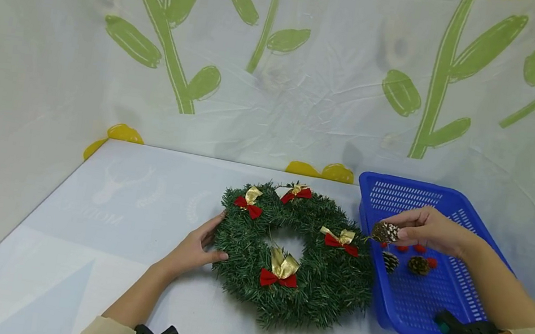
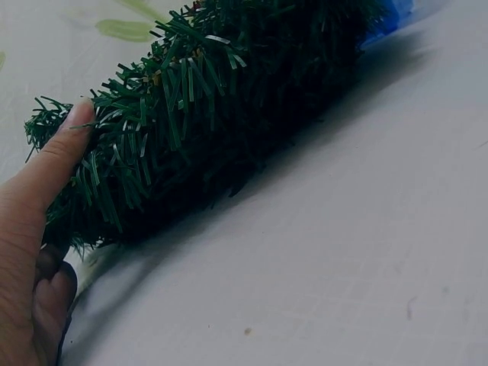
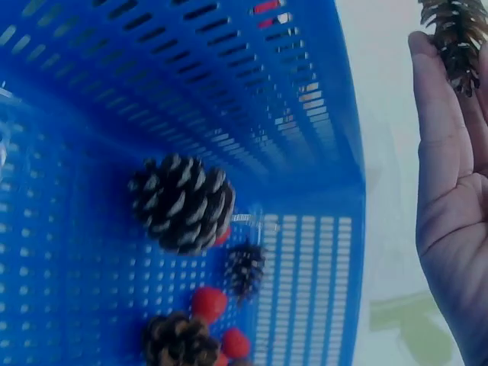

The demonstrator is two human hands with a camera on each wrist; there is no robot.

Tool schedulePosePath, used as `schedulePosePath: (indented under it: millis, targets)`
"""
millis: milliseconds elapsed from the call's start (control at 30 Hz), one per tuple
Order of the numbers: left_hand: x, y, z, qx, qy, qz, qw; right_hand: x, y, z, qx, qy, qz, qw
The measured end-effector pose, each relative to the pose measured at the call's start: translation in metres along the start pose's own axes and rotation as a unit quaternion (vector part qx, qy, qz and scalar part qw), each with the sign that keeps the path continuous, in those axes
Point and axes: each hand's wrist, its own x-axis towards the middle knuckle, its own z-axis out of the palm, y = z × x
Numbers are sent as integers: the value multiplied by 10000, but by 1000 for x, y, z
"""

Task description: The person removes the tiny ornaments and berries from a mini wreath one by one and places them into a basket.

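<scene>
A green wreath (image 1: 339, 280) lies on the table, decorated with red-and-gold bows (image 1: 279, 271). My left hand (image 1: 196, 248) grips its left edge; in the left wrist view the thumb (image 2: 72, 133) lies on the greenery and the other fingers are lower down, partly hidden. Over the left rim of the blue basket (image 1: 430, 321), my right hand (image 1: 435, 230) pinches a white-tipped pine cone (image 1: 384, 232) between thumb and fingers. A thin gold wire or string shows at the cone's left, near the wreath.
Inside the basket are a large pine cone (image 3: 183, 204), a brown cone (image 3: 179, 341), a small dark cone (image 3: 245, 268) and several red balls (image 3: 208, 303). The basket stands against the wreath's right side. A flower-printed sheet (image 1: 328, 101) hangs behind the white table (image 1: 137, 217).
</scene>
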Motion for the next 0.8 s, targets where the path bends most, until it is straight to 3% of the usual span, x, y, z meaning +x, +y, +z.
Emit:
schedulePosePath:
  millis: [167,433,633,800]
  targets:
    - [0,0,0,-44,-5,-21,10000,-14,7,-5,164,-240,76,9995]
    - [-1,-1,0,30,6,6,10000,-34,20,-19,-365,-144,652,9971]
    - [-2,0,0,-9,-2,-62,10000,-47,37,-30,79,-595,790,9951]
    - [-2,0,0,36,11,-44,10000,-54,48,-32,200,-478,1276,9905]
